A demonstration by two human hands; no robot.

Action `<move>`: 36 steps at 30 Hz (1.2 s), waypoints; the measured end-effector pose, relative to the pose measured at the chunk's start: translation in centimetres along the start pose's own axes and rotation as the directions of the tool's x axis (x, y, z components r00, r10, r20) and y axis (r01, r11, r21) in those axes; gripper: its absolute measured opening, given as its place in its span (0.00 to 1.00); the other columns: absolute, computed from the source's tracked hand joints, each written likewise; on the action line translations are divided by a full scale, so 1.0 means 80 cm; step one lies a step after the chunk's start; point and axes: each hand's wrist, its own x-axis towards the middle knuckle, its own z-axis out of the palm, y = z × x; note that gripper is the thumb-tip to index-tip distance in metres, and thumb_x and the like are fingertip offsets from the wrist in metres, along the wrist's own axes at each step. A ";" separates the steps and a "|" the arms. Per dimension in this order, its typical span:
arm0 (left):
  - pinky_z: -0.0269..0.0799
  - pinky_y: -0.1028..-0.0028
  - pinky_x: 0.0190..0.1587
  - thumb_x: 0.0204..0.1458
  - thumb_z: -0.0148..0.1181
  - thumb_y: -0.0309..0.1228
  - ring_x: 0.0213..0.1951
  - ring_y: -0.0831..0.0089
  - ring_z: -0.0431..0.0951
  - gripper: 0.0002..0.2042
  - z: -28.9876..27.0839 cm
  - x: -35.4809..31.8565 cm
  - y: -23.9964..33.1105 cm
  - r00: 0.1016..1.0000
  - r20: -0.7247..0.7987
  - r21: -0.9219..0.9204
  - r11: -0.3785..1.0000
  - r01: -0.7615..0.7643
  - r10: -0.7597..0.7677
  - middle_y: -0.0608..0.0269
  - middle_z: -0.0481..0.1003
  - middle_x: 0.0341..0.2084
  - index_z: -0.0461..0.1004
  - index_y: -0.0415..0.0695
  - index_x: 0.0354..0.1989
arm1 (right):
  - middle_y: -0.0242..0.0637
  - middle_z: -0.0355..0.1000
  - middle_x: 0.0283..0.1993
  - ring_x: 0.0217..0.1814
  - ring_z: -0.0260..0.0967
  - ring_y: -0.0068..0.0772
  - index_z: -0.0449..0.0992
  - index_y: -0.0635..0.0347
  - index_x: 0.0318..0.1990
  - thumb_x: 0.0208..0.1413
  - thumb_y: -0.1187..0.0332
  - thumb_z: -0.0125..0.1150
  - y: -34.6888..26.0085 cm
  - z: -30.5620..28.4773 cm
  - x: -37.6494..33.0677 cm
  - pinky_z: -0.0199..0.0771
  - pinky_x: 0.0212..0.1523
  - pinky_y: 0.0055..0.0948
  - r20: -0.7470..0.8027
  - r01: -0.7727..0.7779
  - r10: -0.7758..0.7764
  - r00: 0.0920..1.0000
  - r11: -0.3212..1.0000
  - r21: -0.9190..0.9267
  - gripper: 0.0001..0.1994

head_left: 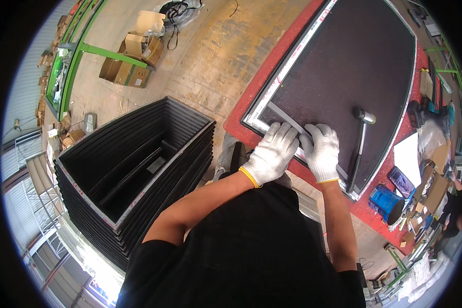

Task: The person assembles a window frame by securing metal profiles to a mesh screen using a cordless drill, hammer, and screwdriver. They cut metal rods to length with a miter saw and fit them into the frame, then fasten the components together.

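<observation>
Both hands wear white knit gloves. My left hand (272,152) lies flat, fingers spread, on the near corner of a metal-framed panel with dark mesh (344,72). My right hand (322,149) presses beside it on the same near frame edge. A thin grey strip (287,119) runs from under the fingertips along the mesh near the frame. The panel rests on a red-topped workbench (241,115). A hammer with a black handle (358,149) lies on the mesh just right of my right hand.
A tall stack of black frames (133,174) stands on the floor to my left. Cardboard boxes (131,59) and a green rack (72,61) are farther off. A blue container (386,203), white sheet (408,156) and tools sit at the bench's right end; another person (454,210) is at far right.
</observation>
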 end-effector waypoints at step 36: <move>0.75 0.52 0.65 0.49 0.67 0.20 0.59 0.49 0.81 0.21 -0.100 0.036 -0.034 0.992 -0.074 -0.034 0.994 -0.107 0.105 0.51 0.80 0.56 0.81 0.40 0.55 | 0.41 0.83 0.43 0.45 0.83 0.50 0.87 0.57 0.48 0.59 0.67 0.76 -0.021 -0.003 -0.010 0.85 0.47 0.45 0.010 -0.043 0.041 0.999 0.954 0.297 0.11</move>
